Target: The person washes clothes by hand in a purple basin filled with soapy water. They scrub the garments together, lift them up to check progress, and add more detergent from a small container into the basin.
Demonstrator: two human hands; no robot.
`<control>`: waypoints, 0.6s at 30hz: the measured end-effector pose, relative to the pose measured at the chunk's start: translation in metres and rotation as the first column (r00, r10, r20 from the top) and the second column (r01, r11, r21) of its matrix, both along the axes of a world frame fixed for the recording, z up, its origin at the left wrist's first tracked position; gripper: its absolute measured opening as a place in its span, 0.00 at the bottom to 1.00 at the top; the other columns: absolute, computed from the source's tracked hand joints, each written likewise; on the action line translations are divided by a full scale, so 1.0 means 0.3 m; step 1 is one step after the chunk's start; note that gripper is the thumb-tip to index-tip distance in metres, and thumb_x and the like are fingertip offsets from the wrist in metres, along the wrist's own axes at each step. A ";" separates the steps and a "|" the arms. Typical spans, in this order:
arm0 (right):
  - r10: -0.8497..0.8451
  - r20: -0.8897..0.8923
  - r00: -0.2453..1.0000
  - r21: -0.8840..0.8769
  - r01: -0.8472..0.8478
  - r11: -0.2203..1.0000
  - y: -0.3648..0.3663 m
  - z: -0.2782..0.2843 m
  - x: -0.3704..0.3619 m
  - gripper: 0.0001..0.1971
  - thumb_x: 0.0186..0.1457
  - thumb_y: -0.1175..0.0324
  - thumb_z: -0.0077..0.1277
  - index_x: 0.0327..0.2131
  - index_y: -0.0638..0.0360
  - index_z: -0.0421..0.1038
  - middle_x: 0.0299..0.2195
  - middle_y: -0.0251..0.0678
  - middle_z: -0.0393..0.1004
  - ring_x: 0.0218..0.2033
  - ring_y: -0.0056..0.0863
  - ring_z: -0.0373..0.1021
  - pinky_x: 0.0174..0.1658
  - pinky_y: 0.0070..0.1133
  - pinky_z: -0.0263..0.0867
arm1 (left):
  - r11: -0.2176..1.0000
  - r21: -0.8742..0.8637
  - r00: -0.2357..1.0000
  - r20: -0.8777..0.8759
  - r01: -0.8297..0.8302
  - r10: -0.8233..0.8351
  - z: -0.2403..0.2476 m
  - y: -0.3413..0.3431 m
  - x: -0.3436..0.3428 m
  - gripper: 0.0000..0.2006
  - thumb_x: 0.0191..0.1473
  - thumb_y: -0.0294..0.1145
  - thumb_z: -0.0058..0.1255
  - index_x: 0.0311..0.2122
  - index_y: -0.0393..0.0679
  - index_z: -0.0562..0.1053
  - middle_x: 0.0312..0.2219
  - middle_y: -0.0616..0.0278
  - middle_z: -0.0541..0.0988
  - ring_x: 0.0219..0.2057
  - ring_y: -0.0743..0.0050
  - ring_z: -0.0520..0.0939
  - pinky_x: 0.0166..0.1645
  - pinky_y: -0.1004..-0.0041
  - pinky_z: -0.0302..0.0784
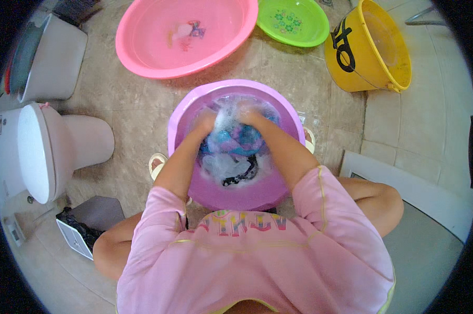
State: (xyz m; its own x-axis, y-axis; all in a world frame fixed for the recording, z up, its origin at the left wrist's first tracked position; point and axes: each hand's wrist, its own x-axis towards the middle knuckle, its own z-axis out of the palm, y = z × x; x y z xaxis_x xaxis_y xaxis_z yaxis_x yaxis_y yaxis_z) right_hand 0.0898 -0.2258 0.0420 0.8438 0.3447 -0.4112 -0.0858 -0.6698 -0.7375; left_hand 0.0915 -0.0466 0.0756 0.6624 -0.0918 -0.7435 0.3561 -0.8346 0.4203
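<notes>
Between my knees stands a purple basin (235,201) with soapy water and wet laundry. My left hand (207,120) is at the far left part of the water, beside white suds (227,115). Just right of the suds is my right hand (250,114). Foam and blur hide the fingers of both hands, so their grip does not show. A blue and purple cloth (240,138) lies bunched just nearer to me than the hands. Closer still float a whitish, sudsy cloth (218,165) and a black strip with light marks (243,174).
Beyond the basin sit a large pink tub (142,49) of water, a green basin (294,37) and a yellow bucket (346,73). To the left are a toilet (71,138), a grey-white bin (58,60) and a small lined bin (98,212). A white-edged panel (409,188) lies right.
</notes>
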 end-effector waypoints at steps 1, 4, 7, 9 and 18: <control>-0.009 0.000 1.000 0.204 0.009 0.979 -0.018 0.013 -0.018 0.18 0.43 0.58 0.47 0.38 0.58 0.66 0.39 0.39 0.68 0.40 0.31 0.64 0.43 0.26 0.60 | 1.000 0.019 0.939 0.343 0.024 -0.029 0.010 0.002 -0.078 0.25 0.39 0.52 0.47 0.33 0.38 0.72 0.31 0.44 0.74 0.35 0.49 0.75 0.39 0.60 0.68; 0.009 -0.087 0.996 0.427 0.030 0.904 -0.139 0.146 -0.050 0.29 0.39 0.58 0.50 0.47 0.56 0.59 0.39 0.46 0.69 0.40 0.31 0.65 0.44 0.25 0.59 | 0.963 0.035 0.850 0.463 0.266 -0.251 0.257 -0.085 -0.179 0.22 0.41 0.54 0.46 0.27 0.41 0.72 0.23 0.50 0.74 0.27 0.51 0.75 0.31 0.61 0.68; -0.109 -0.113 0.988 0.211 0.131 0.969 -0.119 0.254 -0.115 0.29 0.40 0.54 0.49 0.48 0.54 0.58 0.40 0.47 0.68 0.42 0.38 0.64 0.47 0.25 0.57 | 0.833 0.073 0.539 0.730 0.548 -0.419 0.263 -0.096 -0.325 0.22 0.39 0.56 0.47 0.21 0.43 0.69 0.19 0.54 0.73 0.22 0.55 0.75 0.27 0.62 0.67; -0.076 -0.117 0.990 -0.134 0.060 0.989 -0.051 0.364 -0.163 0.30 0.37 0.51 0.51 0.47 0.51 0.62 0.48 0.50 0.59 0.51 0.44 0.56 0.50 0.36 0.52 | 0.873 -0.024 0.729 0.561 0.487 -0.391 0.289 -0.086 -0.376 0.22 0.38 0.57 0.49 0.19 0.44 0.68 0.17 0.55 0.72 0.21 0.57 0.75 0.26 0.63 0.67; -0.068 0.223 0.972 -0.350 0.145 0.925 -0.019 0.216 -0.412 0.31 0.31 0.51 0.56 0.44 0.47 0.66 0.56 0.45 0.45 0.60 0.39 0.34 0.49 0.52 0.41 | 0.969 0.241 0.909 0.390 0.057 -0.150 0.096 -0.131 -0.494 0.46 0.30 0.66 0.50 0.56 0.59 0.52 0.58 0.51 0.36 0.57 0.39 0.35 0.48 0.31 0.34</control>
